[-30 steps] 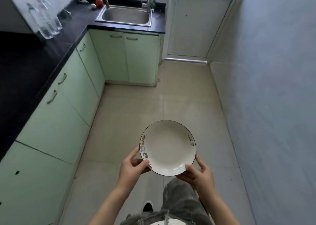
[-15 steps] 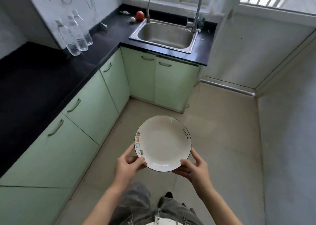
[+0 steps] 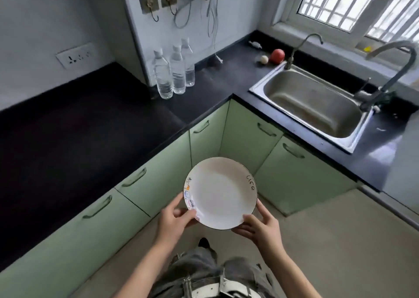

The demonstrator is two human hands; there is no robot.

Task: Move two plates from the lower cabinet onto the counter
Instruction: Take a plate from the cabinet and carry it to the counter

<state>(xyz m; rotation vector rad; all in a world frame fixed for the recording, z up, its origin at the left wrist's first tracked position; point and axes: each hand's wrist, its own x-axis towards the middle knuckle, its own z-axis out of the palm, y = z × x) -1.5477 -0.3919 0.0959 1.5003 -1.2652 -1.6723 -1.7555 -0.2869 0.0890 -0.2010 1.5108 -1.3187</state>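
A white plate (image 3: 221, 193) with a dark rim, small pictures on its left edge and the word "life" on its right edge is held level in front of me, above the floor. My left hand (image 3: 175, 218) grips its near-left rim and my right hand (image 3: 258, 227) grips its near-right rim. The black counter (image 3: 74, 143) runs along my left, higher than the plate and apart from it. Below it, the pale green lower cabinet doors (image 3: 156, 182) are all closed. No second plate is visible.
Three water bottles (image 3: 173, 71) stand at the counter's back corner. A steel sink (image 3: 317, 102) with two taps lies to the right, with a red fruit (image 3: 277, 56) and a small pale ball (image 3: 263, 59) behind it. Beige floor (image 3: 340, 241) extends right.
My view has risen and turned left toward the counter corner. The plate stays in both hands and is now closer to the cabinets.
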